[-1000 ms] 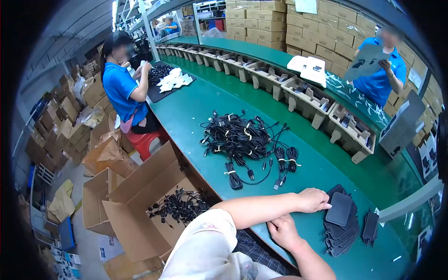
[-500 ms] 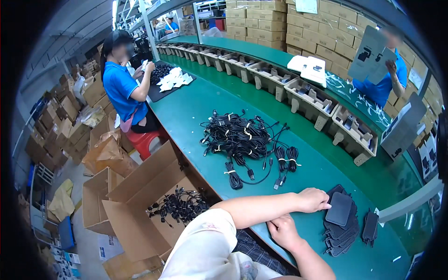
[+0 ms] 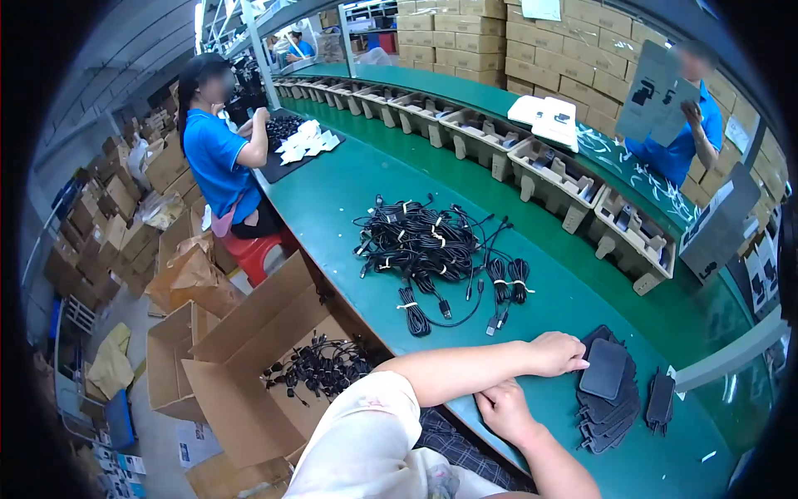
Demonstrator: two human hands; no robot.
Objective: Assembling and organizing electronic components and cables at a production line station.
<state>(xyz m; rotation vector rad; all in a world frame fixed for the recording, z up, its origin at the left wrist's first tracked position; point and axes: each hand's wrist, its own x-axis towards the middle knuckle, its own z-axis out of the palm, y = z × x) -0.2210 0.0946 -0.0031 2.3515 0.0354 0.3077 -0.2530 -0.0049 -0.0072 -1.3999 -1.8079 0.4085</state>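
Note:
My left hand (image 3: 555, 355) rests on the green table with its fingers curled in and nothing visible in them. Its fingertips are beside a fanned stack of flat black pouch-like pieces (image 3: 605, 420), with a smooth dark rectangular piece (image 3: 603, 368) on top. Under my left forearm, my right hand (image 3: 505, 412) lies near the table's front edge, loosely curled and seemingly holding nothing; part of its fingers is hidden. Farther off sits a tangled heap of black cables (image 3: 420, 241). Tied cable bundles (image 3: 413, 313) lie in front of it.
Another dark piece (image 3: 660, 401) lies by a metal post (image 3: 731, 353). An open carton (image 3: 241, 399) with black cables (image 3: 320, 370) stands left below the table. Moulded trays (image 3: 553, 176) line the far side. Co-workers in blue (image 3: 220, 154) are at left and far right.
My hands keep their place. At the left, the co-worker's raised hand has come down a little and the white item in it no longer shows. The view has shifted slightly.

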